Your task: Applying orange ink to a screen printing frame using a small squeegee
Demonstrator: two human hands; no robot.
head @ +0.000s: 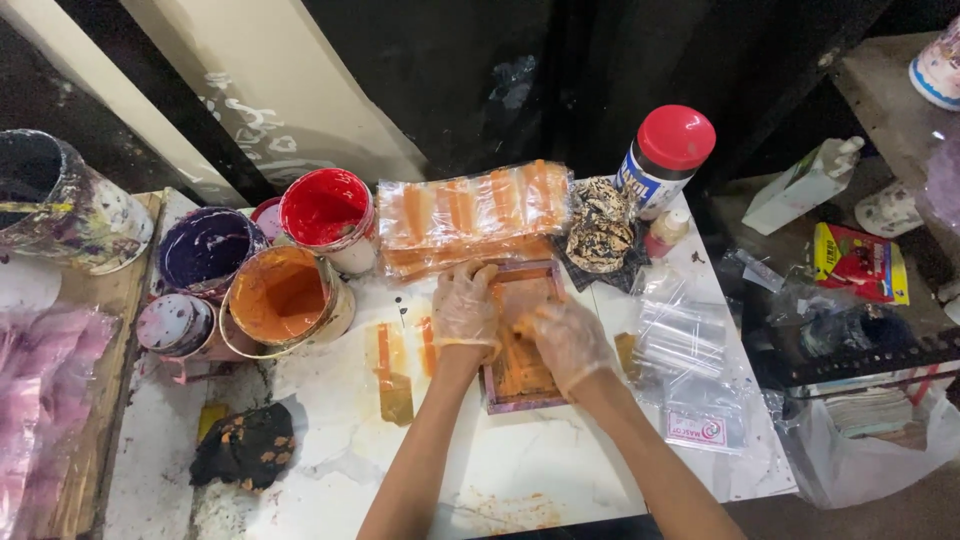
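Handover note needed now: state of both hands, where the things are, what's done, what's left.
Left hand: gloved, pressing on the upper left of the small framed screen; no closed grip visible.
Right hand: gloved, flat on the screen's middle, orange ink under it.
Screen lies flat on the white table, frame edge smeared orange.
Orange paint can is open, left of the screen; red can behind it.
Done: a stack of orange-printed plastic bags sits behind the screen.
Left: clear unprinted bags lie to the right.
Whether anything lies under the screen cannot be seen.
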